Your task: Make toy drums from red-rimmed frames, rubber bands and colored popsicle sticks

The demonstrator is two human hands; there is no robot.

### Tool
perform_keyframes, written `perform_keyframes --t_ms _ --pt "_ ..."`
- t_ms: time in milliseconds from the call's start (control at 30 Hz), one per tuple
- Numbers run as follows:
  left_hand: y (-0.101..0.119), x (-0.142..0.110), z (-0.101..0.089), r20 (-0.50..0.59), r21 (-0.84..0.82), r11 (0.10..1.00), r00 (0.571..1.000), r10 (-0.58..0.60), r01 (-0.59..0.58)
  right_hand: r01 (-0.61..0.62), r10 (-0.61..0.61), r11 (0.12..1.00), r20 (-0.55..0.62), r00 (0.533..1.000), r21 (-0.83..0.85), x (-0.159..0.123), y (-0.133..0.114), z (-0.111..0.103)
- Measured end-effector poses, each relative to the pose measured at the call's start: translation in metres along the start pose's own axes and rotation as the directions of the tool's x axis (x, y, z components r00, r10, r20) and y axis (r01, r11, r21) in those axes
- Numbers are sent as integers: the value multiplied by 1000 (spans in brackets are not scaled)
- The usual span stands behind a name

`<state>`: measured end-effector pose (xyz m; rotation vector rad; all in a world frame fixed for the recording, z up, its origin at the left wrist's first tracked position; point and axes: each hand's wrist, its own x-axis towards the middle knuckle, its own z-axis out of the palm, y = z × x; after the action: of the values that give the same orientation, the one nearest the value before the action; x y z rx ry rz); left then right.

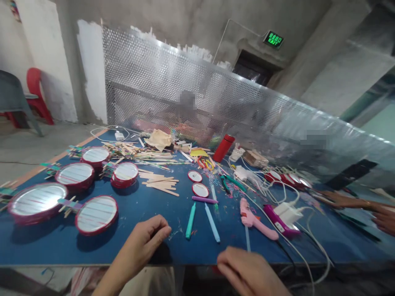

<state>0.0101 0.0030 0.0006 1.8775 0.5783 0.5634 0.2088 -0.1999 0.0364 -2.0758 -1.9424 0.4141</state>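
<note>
My left hand [147,240] rests at the front edge of the table, its fingers loosely curled in with nothing visible in them. My right hand [247,269] is at the same edge, further right, also curled and apparently holding nothing; its fingertips are partly hidden. Between and beyond the hands lie a teal marker [191,220], a light blue marker [212,222] and a purple marker [205,200]. Past them are two small red-rimmed white discs [200,190]. A pink glue gun [257,224] with a clear glue stick lies just beyond my right hand.
Several red-rimmed round pieces with stick necks [96,215] stand at left, near wooden craft sticks [160,183]. Farther back are pliers [226,184], scissors [210,164] and a red bottle [224,148]. A magenta power strip [279,224] trails cables. Another person's hands [342,200] work at right.
</note>
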Motion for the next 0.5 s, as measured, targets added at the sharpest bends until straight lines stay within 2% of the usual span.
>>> perform_keyframes --t_ms 100,200,367,500 --pt "1 0 0 -50 -12 1000 999 14 -15 -67 55 993 -126 990 -94 36 14 -16" --pt "-3 -1 0 -119 -23 1000 993 18 -21 -117 91 983 -181 979 -142 67 26 -29" --pt "-12 -1 2 -214 -26 1000 977 -2 -4 -165 122 965 -210 970 -203 102 49 -43" --pt "-10 0 2 -279 39 999 960 35 -25 -101 74 977 -145 987 -189 133 56 -44"
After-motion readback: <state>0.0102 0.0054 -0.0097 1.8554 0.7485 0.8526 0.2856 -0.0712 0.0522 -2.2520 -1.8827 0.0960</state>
